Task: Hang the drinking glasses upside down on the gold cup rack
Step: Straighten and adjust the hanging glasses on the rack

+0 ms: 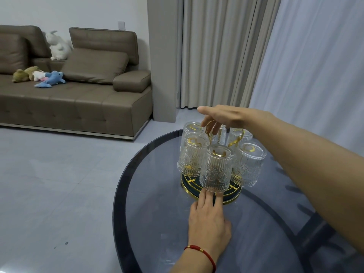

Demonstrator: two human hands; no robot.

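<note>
The gold cup rack [230,198] stands on a round dark base on the glass table [149,194]. Several ribbed clear drinking glasses [215,168] hang upside down on its arms, all around it. My right hand [222,117] reaches over the top, its fingers curled around the rack's gold ring handle [208,131]. My left hand [208,217], with a red bracelet at the wrist, lies flat on the table. Its fingertips touch the near edge of the rack's base, just under the front glass.
The table's dark rim [118,196] curves along the left, with grey floor [59,184] beyond it. A brown sofa [78,95] with plush toys stands at the back left. Curtains [256,56] hang behind the table.
</note>
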